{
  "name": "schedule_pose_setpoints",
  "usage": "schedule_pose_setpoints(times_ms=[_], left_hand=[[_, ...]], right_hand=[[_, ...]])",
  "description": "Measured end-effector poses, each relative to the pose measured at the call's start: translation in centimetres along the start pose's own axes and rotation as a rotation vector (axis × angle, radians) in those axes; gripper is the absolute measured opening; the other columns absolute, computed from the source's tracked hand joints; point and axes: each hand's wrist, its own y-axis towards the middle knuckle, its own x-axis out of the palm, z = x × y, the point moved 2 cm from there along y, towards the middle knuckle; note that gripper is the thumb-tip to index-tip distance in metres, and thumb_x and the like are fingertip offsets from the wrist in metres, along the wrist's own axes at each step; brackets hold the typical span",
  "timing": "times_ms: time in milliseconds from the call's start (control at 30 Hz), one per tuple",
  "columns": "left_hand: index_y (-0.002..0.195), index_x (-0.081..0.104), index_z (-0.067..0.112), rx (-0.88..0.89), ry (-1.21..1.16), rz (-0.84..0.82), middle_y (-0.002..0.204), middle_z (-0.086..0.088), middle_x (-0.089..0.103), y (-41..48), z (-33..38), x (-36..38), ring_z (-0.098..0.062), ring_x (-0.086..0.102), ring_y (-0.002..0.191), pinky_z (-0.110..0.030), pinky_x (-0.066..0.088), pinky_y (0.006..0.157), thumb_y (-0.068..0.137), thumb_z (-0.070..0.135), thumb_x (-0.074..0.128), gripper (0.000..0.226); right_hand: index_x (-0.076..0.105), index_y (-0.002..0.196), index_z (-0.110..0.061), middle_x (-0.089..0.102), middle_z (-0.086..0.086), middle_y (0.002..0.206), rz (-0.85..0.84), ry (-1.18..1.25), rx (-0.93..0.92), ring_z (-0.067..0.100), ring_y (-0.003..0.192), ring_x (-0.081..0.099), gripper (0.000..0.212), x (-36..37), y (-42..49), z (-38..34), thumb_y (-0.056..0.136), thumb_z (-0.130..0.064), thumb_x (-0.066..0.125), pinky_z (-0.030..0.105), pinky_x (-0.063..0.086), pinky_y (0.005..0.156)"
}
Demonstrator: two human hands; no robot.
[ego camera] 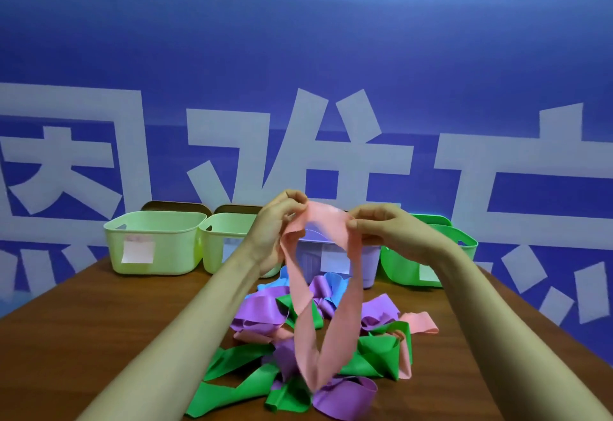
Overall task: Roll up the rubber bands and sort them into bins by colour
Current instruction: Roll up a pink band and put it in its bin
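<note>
A wide pink rubber band (335, 324) hangs as a long loop above the table. My left hand (275, 225) pinches its top left edge and my right hand (381, 226) pinches its top right edge, both raised in front of the bins. Below lies a tangled pile of bands (298, 354) in green, purple, pink and blue. Along the back stand a pale green bin (156, 241), a second pale green bin (222, 241), a lilac bin (371, 261) partly hidden by the band, and a bright green bin (457, 248).
The wooden table (83, 337) carries everything. A blue wall (298, 55) with large white characters rises directly behind the bins. White paper labels are stuck on the bin fronts. Two brown lids lean behind the left bins.
</note>
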Motion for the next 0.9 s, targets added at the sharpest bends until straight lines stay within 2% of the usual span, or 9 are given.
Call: schedule_pose_setpoints(times_ms=[167, 233, 367, 500, 600, 667, 700, 800, 900], left_hand=[[0.083, 0.059, 0.017, -0.033, 0.327, -0.062, 0.061, 0.013, 0.058, -0.1, -0.5, -0.9, 0.003, 0.051, 0.05, -0.01, 0.037, 0.045, 0.09, 0.011, 0.059, 0.009], [0.085, 0.063, 0.016, -0.048, 0.447, -0.133, 0.067, 0.013, 0.061, 0.0, -0.8, -1.3, 0.004, 0.053, 0.057, -0.008, 0.039, 0.051, 0.088, 0.016, 0.063, 0.002], [0.098, 0.067, 0.007, -0.119, 0.491, -0.259, 0.088, 0.0, 0.061, 0.2, -1.4, -2.0, -0.009, 0.055, 0.083, -0.02, 0.041, 0.077, 0.076, 0.028, 0.07, 0.031], [0.092, 0.063, 0.01, -0.216, 0.478, -0.325, 0.08, 0.001, 0.058, 0.2, -2.2, -2.8, -0.009, 0.051, 0.075, -0.017, 0.039, 0.067, 0.083, 0.018, 0.068, 0.013], [0.087, 0.067, 0.014, -0.31, 0.57, -0.379, 0.082, -0.004, 0.056, -0.1, -3.5, -4.4, -0.017, 0.046, 0.078, -0.023, 0.035, 0.07, 0.072, 0.032, 0.08, 0.027], [0.082, 0.067, 0.02, -0.322, 0.441, -0.287, 0.086, -0.008, 0.048, 0.2, -4.2, -5.5, -0.019, 0.039, 0.074, -0.025, 0.033, 0.068, 0.065, 0.038, 0.085, 0.03], [0.083, 0.066, 0.021, -0.309, 0.311, -0.206, 0.087, -0.009, 0.045, 0.4, -4.4, -5.7, -0.018, 0.039, 0.07, -0.024, 0.038, 0.064, 0.067, 0.034, 0.084, 0.027], [0.093, 0.059, 0.018, -0.146, 0.019, 0.007, 0.072, -0.004, 0.056, 1.1, -3.9, -5.6, -0.01, 0.052, 0.058, -0.025, 0.054, 0.058, 0.084, 0.016, 0.063, 0.01], [0.099, 0.063, 0.013, -0.096, -0.058, -0.035, 0.081, -0.001, 0.065, 1.4, -2.9, -4.3, -0.01, 0.059, 0.069, -0.027, 0.052, 0.069, 0.091, 0.012, 0.053, 0.013]], right_hand=[[0.07, 0.107, -0.01, 0.067, 0.002, 0.081, 0.061, 0.297, -0.015, 0.012, 0.069, 0.061, 0.027, -0.8, -0.2, 0.3, 0.083, -0.018, 0.061, 0.022, 0.053, 0.065], [0.069, 0.11, -0.012, 0.066, 0.0, 0.077, 0.069, 0.341, -0.048, 0.011, 0.064, 0.059, 0.028, -1.1, -0.2, 0.3, 0.085, -0.019, 0.059, 0.023, 0.053, 0.062], [0.07, 0.101, -0.013, 0.063, 0.003, 0.073, 0.152, 0.431, -0.083, 0.011, 0.055, 0.055, 0.023, -0.8, 0.2, 0.7, 0.095, -0.006, 0.049, 0.018, 0.05, 0.057], [0.066, 0.105, -0.014, 0.069, -0.002, 0.086, 0.265, 0.657, -0.164, 0.008, 0.063, 0.057, 0.025, -1.4, 0.4, 0.6, 0.092, -0.002, 0.049, 0.017, 0.049, 0.058], [0.064, 0.109, -0.019, 0.071, -0.009, 0.09, 0.365, 0.781, -0.225, 0.005, 0.069, 0.061, 0.029, -2.6, 0.3, 0.6, 0.088, -0.003, 0.052, 0.018, 0.051, 0.062], [0.062, 0.115, -0.017, 0.07, -0.009, 0.091, 0.44, 0.757, -0.212, 0.006, 0.075, 0.064, 0.032, -3.4, 0.3, 1.2, 0.09, 0.001, 0.052, 0.024, 0.054, 0.071], [0.061, 0.117, -0.015, 0.069, -0.006, 0.093, 0.469, 0.713, -0.182, 0.007, 0.077, 0.064, 0.035, -3.7, 0.4, 1.8, 0.09, 0.004, 0.052, 0.028, 0.055, 0.074], [0.062, 0.116, -0.013, 0.065, 0.002, 0.094, 0.473, 0.495, -0.048, 0.011, 0.076, 0.064, 0.039, -3.8, 0.4, 3.8, 0.086, 0.01, 0.055, 0.034, 0.057, 0.069], [0.06, 0.116, -0.01, 0.066, 0.011, 0.095, 0.447, 0.288, 0.053, 0.018, 0.077, 0.064, 0.037, -3.3, 0.6, 5.9, 0.086, 0.011, 0.055, 0.03, 0.055, 0.065]])
